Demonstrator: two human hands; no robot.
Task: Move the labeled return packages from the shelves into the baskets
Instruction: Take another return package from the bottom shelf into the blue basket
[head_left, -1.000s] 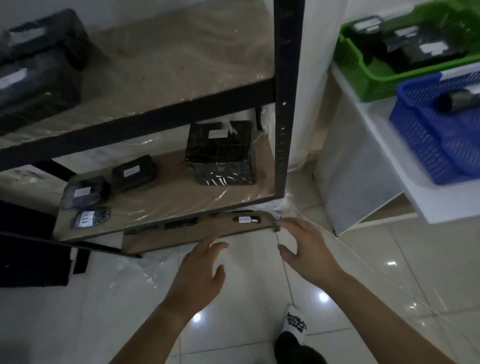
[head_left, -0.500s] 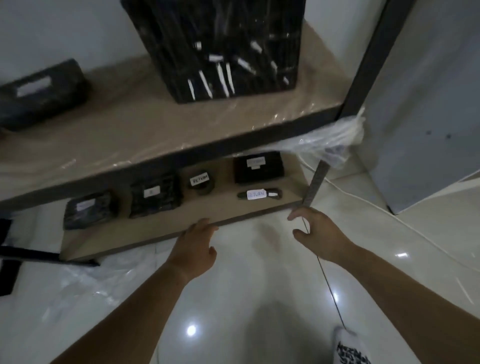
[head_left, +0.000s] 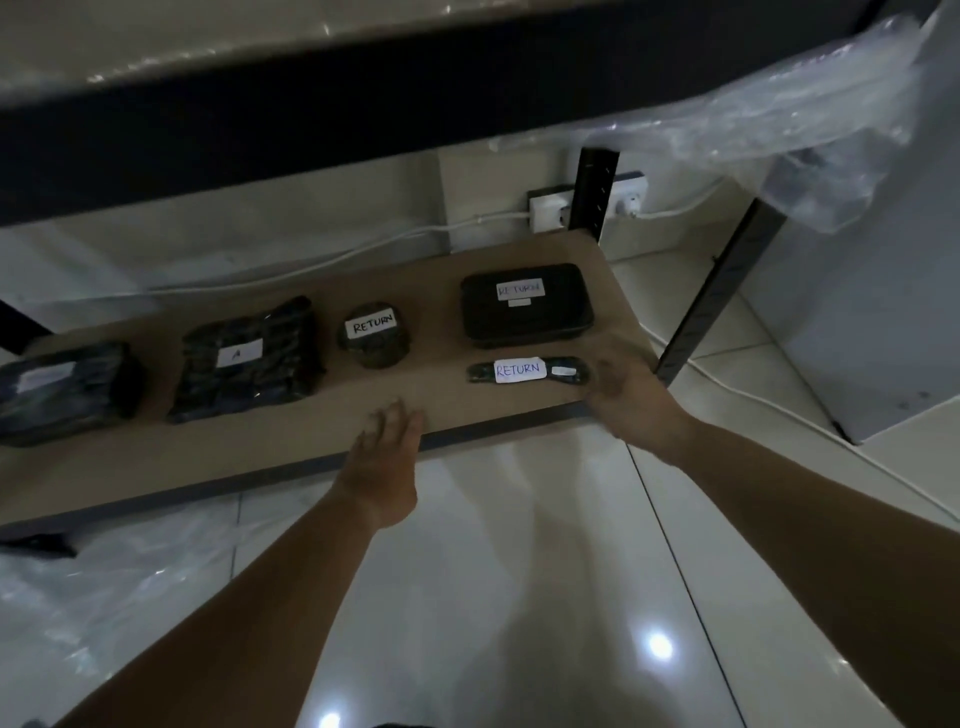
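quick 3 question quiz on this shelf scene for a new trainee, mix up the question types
1. True or false: the round package is labelled RETURN.
2. How many packages on the bottom shelf show a RETURN label?
3. Pick one: the right hand is nearest the (A) slim package or (B) round package.

Key: 1 true; 2 three; 3 A.
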